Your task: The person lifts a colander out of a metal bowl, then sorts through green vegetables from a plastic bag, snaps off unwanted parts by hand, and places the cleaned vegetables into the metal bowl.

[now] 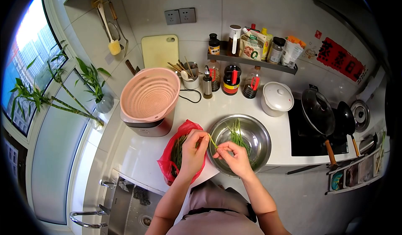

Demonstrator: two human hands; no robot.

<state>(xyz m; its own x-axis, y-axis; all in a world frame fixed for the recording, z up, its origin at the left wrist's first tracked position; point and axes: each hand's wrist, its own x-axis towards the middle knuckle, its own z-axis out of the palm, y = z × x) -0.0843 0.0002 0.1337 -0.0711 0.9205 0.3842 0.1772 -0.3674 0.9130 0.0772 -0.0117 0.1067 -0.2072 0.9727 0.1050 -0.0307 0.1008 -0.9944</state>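
Between my two hands is a thin green vegetable stem (212,141), its upper end pale. My left hand (193,148) pinches that upper end over the red plastic bag (166,164). Lower down, my right hand (234,156) grips the stem with thumb and fingers at the near left rim of the steel bowl (264,139). Inside the bowl lies a small bunch of cut green stems (237,134). More dark green stems (177,153) fill the open bag, partly hidden by my left hand. The exact kind of vegetable cannot be made out.
A pink colander (150,93) rests on a grey appliance left of the bag. Behind the bowl stand sauce bottles (231,80) and a white lidded pot (277,99). A lidded wok (317,111) is on the right-hand stove; the sink (133,210) lies at lower left.
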